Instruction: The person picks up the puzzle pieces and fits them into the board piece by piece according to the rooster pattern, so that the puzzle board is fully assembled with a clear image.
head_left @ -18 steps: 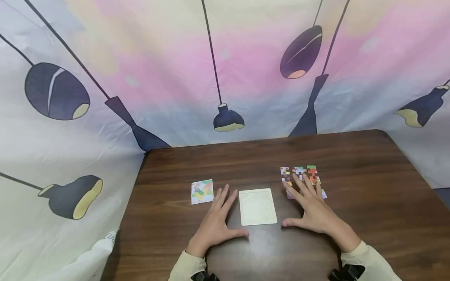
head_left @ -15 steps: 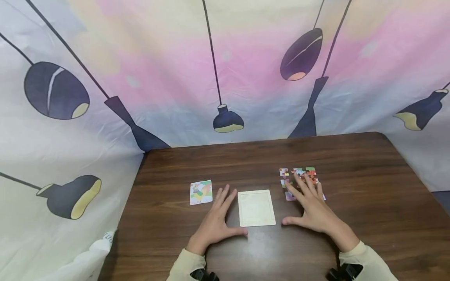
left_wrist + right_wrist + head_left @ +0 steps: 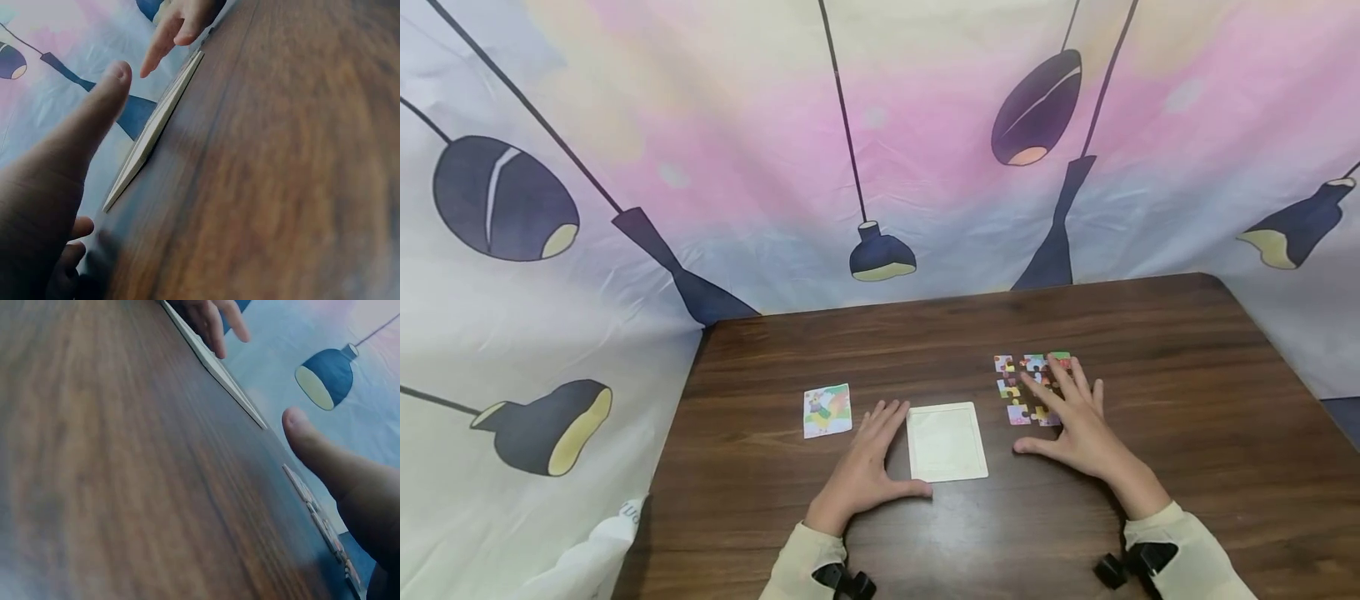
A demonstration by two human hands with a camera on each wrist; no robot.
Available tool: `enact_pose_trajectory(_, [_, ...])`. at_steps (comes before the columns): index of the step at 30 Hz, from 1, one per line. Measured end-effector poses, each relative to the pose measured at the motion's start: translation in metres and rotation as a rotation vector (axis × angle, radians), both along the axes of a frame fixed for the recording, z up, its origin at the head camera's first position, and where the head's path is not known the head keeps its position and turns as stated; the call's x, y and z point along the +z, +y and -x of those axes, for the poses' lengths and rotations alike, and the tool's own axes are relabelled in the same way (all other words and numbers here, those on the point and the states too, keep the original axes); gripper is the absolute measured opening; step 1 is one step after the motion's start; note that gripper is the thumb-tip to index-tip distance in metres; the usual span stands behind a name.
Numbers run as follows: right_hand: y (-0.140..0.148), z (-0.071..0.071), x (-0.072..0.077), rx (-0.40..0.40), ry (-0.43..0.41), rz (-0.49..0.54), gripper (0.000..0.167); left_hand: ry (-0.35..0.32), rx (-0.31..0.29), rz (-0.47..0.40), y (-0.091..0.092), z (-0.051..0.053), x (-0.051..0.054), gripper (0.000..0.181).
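My left hand [image 3: 865, 468] is spread at the left side of a pale square puzzle tray [image 3: 947, 442], its fingers straight and thumb pointing right below the tray's lower left corner. Holding nothing, my right hand [image 3: 1081, 429] spreads its straight fingers over a group of jigsaw pieces [image 3: 1018, 413], hiding several of them. Whether its fingertips touch the pieces I cannot tell. In the right wrist view the pieces [image 3: 322, 526] lie flat beside the right thumb. The left wrist view shows the tray [image 3: 153, 134] edge-on past the left thumb.
A small picture card [image 3: 827, 411] with a cartoon figure lies left of the left hand. The brown wooden table [image 3: 880, 342] ends at a cloth backdrop [image 3: 760, 150] printed with lamps. Dark wrist cameras [image 3: 842, 580] sit at both cuffs.
My right hand has shifted slightly right and up, uncovering more pieces on the left of the group. The left fingers have drawn closer together. The head view has tilted a little.
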State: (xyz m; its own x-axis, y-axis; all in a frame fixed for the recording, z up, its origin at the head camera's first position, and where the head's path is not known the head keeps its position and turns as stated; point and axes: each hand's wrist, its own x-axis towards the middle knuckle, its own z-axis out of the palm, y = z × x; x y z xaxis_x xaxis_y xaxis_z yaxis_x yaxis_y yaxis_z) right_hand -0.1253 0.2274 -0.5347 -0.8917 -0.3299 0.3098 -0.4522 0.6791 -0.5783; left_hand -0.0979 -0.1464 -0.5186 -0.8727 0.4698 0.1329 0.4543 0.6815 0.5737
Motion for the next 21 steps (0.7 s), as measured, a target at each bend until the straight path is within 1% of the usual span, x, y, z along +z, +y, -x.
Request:
enact_pose_trajectory(4, [0.0023, 0.0016, -0.0022, -0.002, 0.023, 0.039, 0.087, 0.029, 0.003, 0.046, -0.0006, 0.0017, -0.0035, 0.122])
enact_pose_trajectory(9, [0.0019, 0.0011, -0.0019, 0.0, 0.027, 0.065, 0.064, 0.025, 0.003, 0.091, -0.0017, 0.0016, -0.0049, 0.122])
enact_pose_trajectory(13, [-0.0004, 0.0002, -0.0005, -0.014, 0.02, 0.076, 0.053, 0.006, 0.008, 0.096, -0.0026, 0.0013, -0.0045, 0.122])
enact_pose_trajectory(16, [-0.0018, 0.0001, 0.0003, -0.021, 0.019, 0.08, 0.047, -0.005, 0.01, 0.108, -0.0033, 0.0017, -0.0039, 0.122])
enact_pose_trajectory(21, [-0.0028, -0.0003, 0.0006, -0.029, 0.014, 0.083, 0.04, -0.02, 0.005, 0.102, -0.0024, 0.0028, -0.0034, 0.118])
